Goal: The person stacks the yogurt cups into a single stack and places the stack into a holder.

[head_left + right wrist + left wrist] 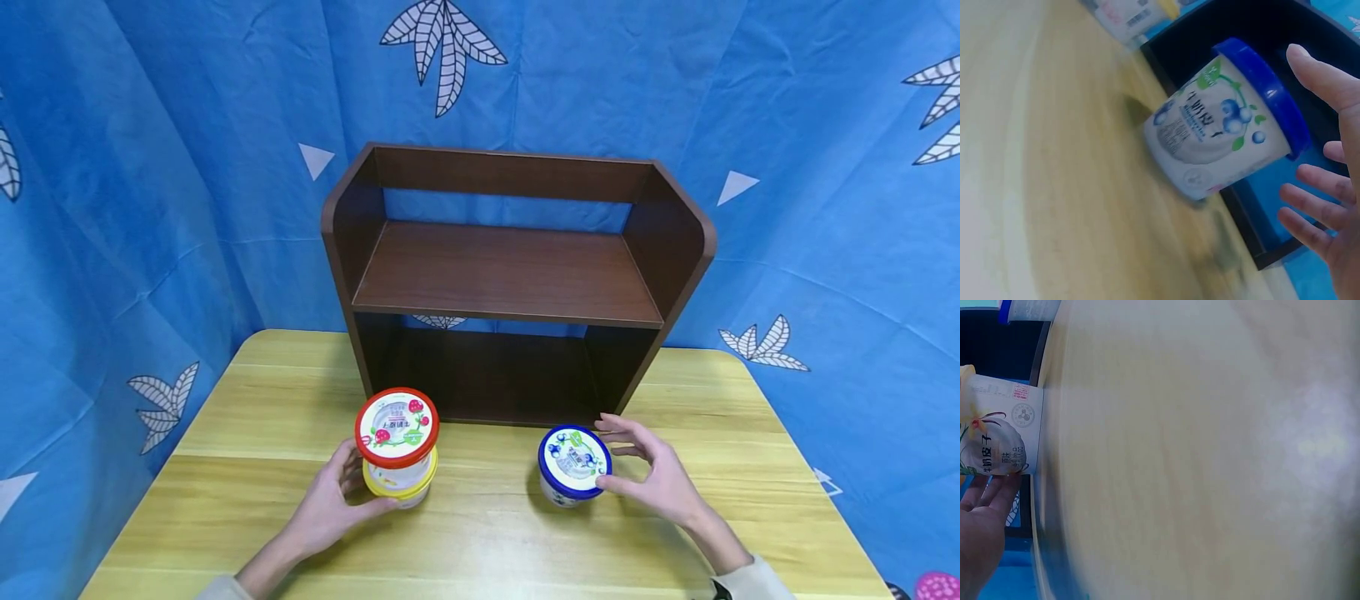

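Note:
Two lidded yogurt cups are stacked at the table's left middle. The red-lidded yogurt cup [397, 427] with strawberry print sits on top of the yellow-lidded yogurt cup [422, 492]. My left hand [341, 504] holds the lower cup, thumb in front and fingers round its far left side. In the left wrist view, fingers lie against that white cup [1000, 428]. To the right stands a blue-lidded yogurt cup [576, 462] with blueberry print. Beside it my right hand [652, 475] is spread, thumb near the lid's edge. A gap shows between fingers and cup in the right wrist view.
Behind the cups stands a dark brown two-tier shelf [510, 271], its lower front edge close to them. The light wooden table [480, 550] extends to both sides. A blue patterned cloth [225, 125] hangs behind.

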`<state>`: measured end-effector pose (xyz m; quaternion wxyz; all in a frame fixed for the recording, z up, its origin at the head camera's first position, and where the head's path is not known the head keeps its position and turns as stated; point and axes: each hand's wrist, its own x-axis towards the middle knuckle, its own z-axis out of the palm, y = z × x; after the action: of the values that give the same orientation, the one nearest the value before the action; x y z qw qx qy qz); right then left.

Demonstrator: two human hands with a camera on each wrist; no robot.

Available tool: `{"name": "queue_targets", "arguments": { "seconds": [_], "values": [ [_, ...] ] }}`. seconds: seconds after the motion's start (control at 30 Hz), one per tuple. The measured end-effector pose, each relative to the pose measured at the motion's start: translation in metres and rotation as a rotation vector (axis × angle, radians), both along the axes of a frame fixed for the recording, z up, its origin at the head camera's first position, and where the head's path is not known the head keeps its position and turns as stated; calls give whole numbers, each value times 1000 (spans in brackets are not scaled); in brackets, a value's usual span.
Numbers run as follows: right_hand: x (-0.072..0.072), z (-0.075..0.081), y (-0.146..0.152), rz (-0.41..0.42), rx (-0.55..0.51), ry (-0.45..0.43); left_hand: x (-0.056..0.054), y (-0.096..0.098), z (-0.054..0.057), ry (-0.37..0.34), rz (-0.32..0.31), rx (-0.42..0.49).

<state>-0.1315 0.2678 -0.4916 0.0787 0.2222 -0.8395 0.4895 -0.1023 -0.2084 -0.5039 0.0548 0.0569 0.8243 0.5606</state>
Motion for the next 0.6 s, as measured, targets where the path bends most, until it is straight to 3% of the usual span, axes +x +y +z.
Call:
{"name": "queue_targets", "arguments": {
  "seconds": [0.6],
  "values": [
    [14,-18,-5,-49,66,-107,-1,-1,-1,-29,4,2]
  ]
}}
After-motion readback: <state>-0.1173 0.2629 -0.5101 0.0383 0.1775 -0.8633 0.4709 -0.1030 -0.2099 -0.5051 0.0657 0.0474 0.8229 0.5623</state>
